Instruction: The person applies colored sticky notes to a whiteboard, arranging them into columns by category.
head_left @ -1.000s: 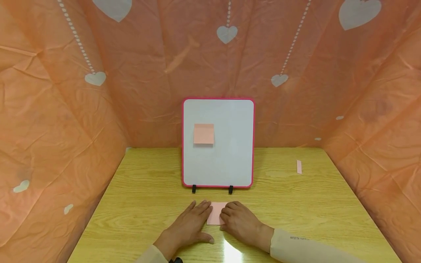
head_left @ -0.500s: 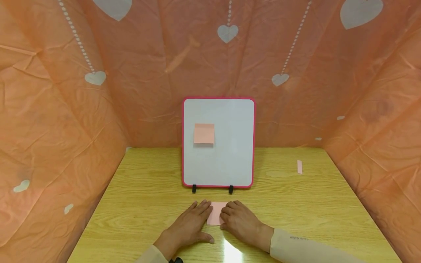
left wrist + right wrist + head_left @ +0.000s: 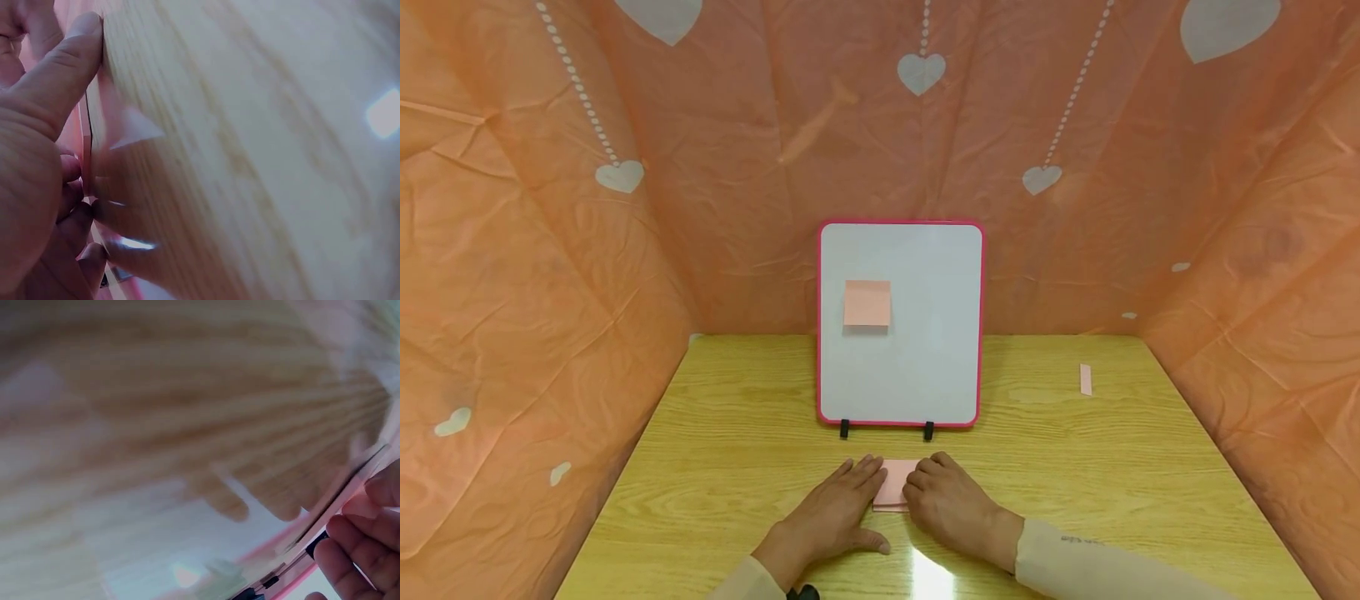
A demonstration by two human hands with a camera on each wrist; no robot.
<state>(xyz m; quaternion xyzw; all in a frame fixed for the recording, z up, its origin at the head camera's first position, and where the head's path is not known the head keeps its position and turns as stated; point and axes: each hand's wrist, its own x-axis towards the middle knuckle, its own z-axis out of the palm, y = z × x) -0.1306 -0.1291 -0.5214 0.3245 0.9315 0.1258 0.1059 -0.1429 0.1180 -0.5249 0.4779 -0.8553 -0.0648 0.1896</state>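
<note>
A pink sticky note pad [image 3: 895,482] lies on the wooden table between the two hands in the head view. My left hand [image 3: 835,512] rests over its left side with fingers outstretched and thumb spread toward the body. At the right side my right hand [image 3: 953,504], fingers curled, pinches the pad's top sheet. Along the near edge this sheet stands slightly raised, with a thin gap above the layer below. In the right wrist view, pink paper shows between the thumb and bent fingers [image 3: 359,562]. The right hand hides the pad's right edge in the head view.
Behind the pad stands a whiteboard [image 3: 925,358] with a pink frame, on black feet [image 3: 845,429]. One pink sticky note [image 3: 867,302] is stuck on its left half. A narrow pink paper strip [image 3: 1086,379] lies at the back right of the table.
The top sheet's near edge has lifted, opening a thin gap above the pad. My right hand has curled in a little more there; the left hand stays in place.
</note>
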